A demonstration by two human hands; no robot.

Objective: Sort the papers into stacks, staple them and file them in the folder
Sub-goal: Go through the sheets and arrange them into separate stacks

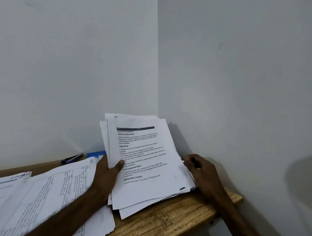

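Papers [145, 164] in a loose bundle stand tilted up at the right end of our wooden table [167, 224], close to the corner where the two pale walls [240, 76] meet. Their lower edges rest on the tabletop and the sheets are fanned unevenly, so several corners stick out behind and below the front page. That front page carries printed headings, among them "TASK GOAL" and "REQUIRED PROPS", and a faint pencil mark near its lower right.

Our left hand [105, 175] grips the bundle at its left edge, with the thumb [119, 164] pressed on the front page and the fingers hidden behind the sheets. Our right hand [200, 168] sits at the bundle's right edge with its fingers curled; it is blurred there, so we cannot tell whether it pinches the sheets or only touches them.

To the left, more sheets [46, 193] printed with tables lie spread flat across the table under our left forearm. Behind them, against the wall, we see a blue folder [96, 154] and, just beside it, what looks like a dark stapler [71, 158]
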